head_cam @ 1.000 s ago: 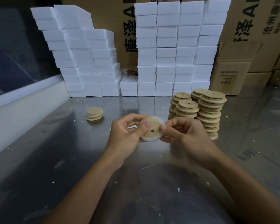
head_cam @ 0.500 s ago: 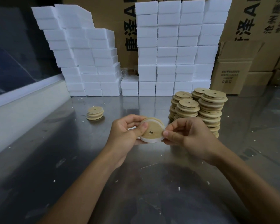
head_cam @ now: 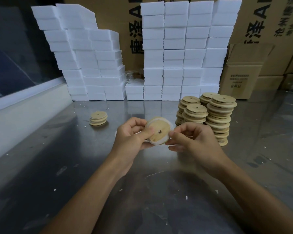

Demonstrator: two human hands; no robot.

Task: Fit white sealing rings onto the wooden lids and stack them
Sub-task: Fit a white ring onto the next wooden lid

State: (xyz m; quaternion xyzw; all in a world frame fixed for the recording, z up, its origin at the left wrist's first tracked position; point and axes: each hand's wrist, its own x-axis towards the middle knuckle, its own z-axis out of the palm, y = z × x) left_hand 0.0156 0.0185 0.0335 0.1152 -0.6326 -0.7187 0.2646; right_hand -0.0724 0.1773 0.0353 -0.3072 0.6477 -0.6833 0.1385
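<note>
Wooden lid [head_cam: 159,130], light and stiff, pinched at opposite rims by left hand [head_cam: 132,139] and right hand [head_cam: 191,141]; white sealing ring [head_cam: 161,141] soft, stretchy, best worked along the edge.

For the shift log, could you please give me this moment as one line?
step: fitting ring | left hand: holds wooden lid | right hand: pinches white sealing ring at lid edge | small stack: left
</note>
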